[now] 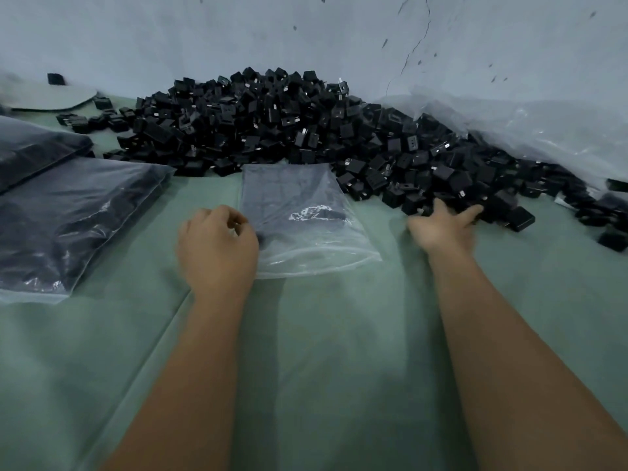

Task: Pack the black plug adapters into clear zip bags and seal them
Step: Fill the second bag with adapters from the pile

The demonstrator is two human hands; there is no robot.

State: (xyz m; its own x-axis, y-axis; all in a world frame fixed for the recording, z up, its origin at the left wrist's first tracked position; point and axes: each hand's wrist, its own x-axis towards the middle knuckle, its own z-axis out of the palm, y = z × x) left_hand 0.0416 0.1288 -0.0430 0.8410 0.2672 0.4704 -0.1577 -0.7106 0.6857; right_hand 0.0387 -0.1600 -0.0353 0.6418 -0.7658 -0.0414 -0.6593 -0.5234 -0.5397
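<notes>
Open zip bag (306,215): lay flat on the green table cover (323,351) between the two hands, mouth toward the person, far end touching the foot of the heap. Through the clear film, dark adapters showed in the far half in what looked like rows; the near part looked slack. Count not readable.

Left hand (217,246): rested at the bag's left edge near its mouth, fingers curled inward, thumb and fingertips meeting at the film. It appeared to pinch the bag's edge; the contact itself was blurred.

Right hand (445,229): reached to the right of the bag into the near edge of the heap, fingers spread and extended among the loose pieces. Blurred; whether it had hold of an adapter, I could not tell.

Loose plug adapters (289,127): a large black heap beyond both hands, piled against the grey wall (306,28), spilling right past the right hand.

Filled bags (74,219): two clear bags packed dark with adapters, left of the left hand, one partly overlapping the other.

Large plastic sheet (543,130): crumpled, clear, beyond and right of the right hand, lying over the heap's right flank.
</notes>
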